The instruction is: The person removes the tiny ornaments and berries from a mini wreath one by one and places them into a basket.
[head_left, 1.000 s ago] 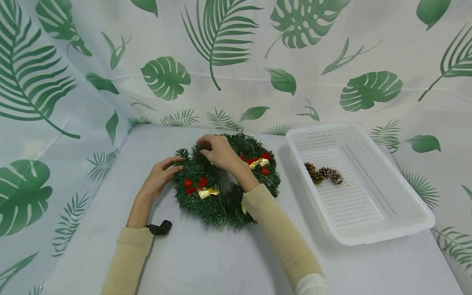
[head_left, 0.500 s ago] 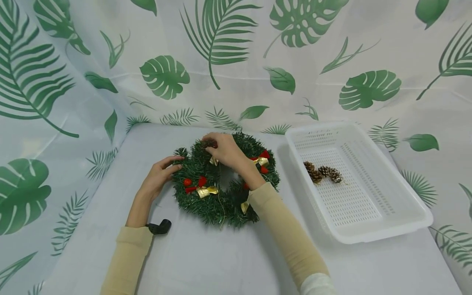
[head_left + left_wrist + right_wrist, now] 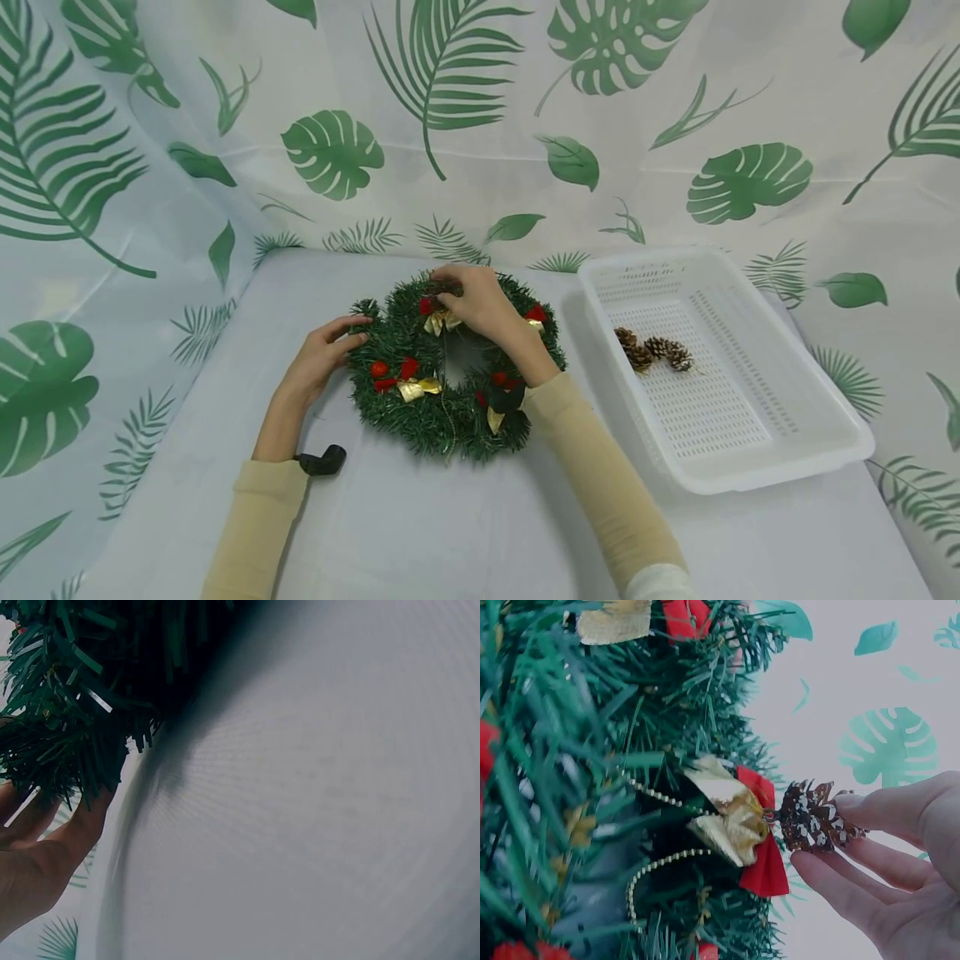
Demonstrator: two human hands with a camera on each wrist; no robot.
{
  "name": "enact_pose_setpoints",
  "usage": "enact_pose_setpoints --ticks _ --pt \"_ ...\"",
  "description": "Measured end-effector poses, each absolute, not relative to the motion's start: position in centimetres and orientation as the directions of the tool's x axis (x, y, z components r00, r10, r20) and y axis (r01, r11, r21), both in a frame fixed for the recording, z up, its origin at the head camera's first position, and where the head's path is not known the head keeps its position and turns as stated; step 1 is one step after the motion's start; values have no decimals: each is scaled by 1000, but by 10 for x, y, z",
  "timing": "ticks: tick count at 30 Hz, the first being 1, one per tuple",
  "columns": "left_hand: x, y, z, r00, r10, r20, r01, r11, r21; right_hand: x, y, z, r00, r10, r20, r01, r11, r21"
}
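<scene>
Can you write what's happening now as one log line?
right hand: pinches pinecone at wreath bow | left hand: touches wreath edge | tray: pinecones inside

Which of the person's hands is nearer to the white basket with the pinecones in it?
The right. The right hand holds a pinecone at the wreath's far rim, toward the basket; the left hand touches the wreath's opposite edge.

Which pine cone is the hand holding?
The pine cone at the wreath's far edge, beside a gold-and-red bow; the right hand pinches it. The other pine cones lie untouched in the white basket.
</scene>
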State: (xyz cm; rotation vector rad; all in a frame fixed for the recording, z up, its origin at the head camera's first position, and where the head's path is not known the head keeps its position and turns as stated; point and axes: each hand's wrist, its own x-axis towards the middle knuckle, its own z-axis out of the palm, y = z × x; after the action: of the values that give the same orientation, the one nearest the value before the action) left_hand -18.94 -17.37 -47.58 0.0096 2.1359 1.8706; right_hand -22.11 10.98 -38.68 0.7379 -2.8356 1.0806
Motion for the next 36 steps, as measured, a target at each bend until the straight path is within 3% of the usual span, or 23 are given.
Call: enact_pose_setpoints --ticks 17,36 --pt "-189 -173 -475 -954 196 -225 -196 155 968 -216 137 -379 -921 -366 131 -360 676 -643" --pt "-189 -175 -474 -951 216 -220 -187 163 969 -211 169 -367 -931 -319 179 -358 698 -620"
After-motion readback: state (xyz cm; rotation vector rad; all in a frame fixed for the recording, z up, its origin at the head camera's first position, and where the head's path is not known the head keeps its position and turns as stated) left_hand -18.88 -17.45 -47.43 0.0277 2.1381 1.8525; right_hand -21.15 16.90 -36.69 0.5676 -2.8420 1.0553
